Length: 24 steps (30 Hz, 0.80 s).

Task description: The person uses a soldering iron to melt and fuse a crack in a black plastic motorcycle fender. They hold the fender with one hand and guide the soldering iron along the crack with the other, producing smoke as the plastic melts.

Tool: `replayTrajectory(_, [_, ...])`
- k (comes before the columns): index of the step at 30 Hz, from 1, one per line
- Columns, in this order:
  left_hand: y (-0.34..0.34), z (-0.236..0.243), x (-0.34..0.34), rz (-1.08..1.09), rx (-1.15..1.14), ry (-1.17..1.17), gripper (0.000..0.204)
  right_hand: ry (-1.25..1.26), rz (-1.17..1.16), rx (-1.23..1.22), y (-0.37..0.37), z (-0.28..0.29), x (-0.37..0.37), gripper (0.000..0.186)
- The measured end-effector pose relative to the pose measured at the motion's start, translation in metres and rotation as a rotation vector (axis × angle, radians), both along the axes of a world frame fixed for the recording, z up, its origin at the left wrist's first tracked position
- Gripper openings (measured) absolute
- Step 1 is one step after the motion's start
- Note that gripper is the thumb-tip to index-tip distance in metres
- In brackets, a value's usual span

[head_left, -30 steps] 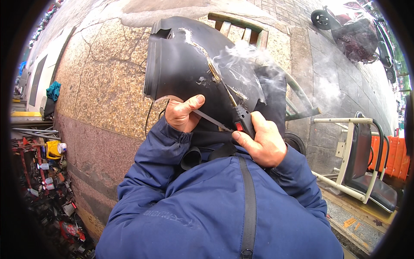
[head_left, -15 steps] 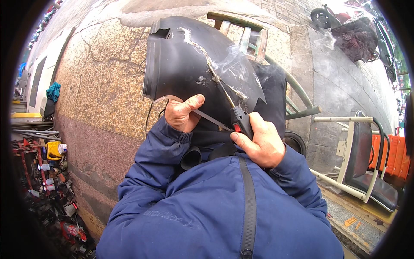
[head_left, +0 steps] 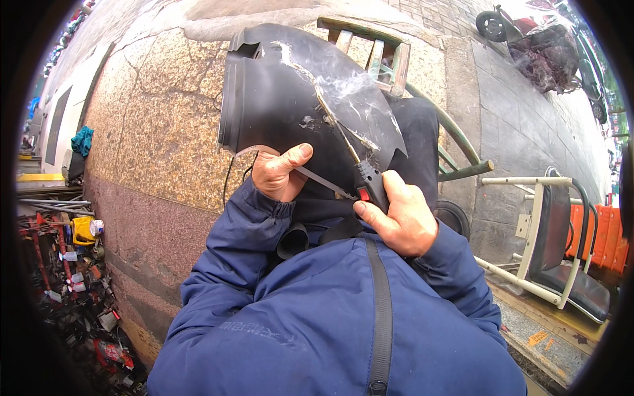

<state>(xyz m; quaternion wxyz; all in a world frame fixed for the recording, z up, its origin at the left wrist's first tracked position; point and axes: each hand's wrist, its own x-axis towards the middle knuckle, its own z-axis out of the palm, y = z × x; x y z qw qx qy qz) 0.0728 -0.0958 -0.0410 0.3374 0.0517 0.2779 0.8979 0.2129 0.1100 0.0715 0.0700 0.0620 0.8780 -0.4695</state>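
Note:
A curved black plastic panel (head_left: 274,99) lies across my lap, with a rough, pale-edged seam running down its face. My right hand (head_left: 406,218) is closed round the black handle of a soldering iron (head_left: 370,183) with a red switch. Its thin metal shaft reaches up along the seam, and smoke rises above the panel. Between the thumb and fingers of my left hand (head_left: 281,173) is a narrow pale plastic strip (head_left: 323,183). One end of the strip reaches the iron's handle; the other curves out past the panel's lower left edge. The iron's tip is hard to make out.
Just beyond the panel stands a wooden stool (head_left: 399,66) with green paint. A metal-framed chair (head_left: 538,244) with dark padding is at the right, before orange crates (head_left: 598,237). Piled tools and parts (head_left: 72,284) lie at the left, near a yellow container (head_left: 84,231).
The smoke over the panel has drifted and spread a little. Both hands, the iron and the strip are almost where they were.

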Motion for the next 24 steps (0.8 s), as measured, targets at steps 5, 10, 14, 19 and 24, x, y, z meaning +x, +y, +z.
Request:
replayTrajectory(5, [0.0006, 0.0004, 0.0024, 0.040, -0.013, 0.010, 0.029, -0.042, 0.013, 0.007, -0.0007, 0.0026, -0.0005, 0.043])
replayTrajectory(10, [-0.0021, -0.0032, 0.0003, 0.008, -0.013, 0.002, 0.032, -0.017, 0.005, -0.003, -0.0010, 0.0010, -0.0002, 0.042])
replayTrajectory(14, [-0.0028, -0.0069, 0.0001, 0.019, -0.025, -0.027, 0.026, 0.005, -0.022, -0.032, -0.0006, -0.0005, 0.0001, 0.041])
replayTrajectory(19, [-0.0039, -0.0074, 0.0004, 0.011, -0.033, -0.005, 0.021, -0.021, -0.022, 0.000, 0.0003, -0.0016, -0.0003, 0.041])
replayTrajectory(24, [-0.0050, -0.0090, -0.0007, 0.001, -0.007, -0.004, 0.021, -0.022, -0.023, -0.008, -0.0013, -0.0025, -0.0012, 0.042])
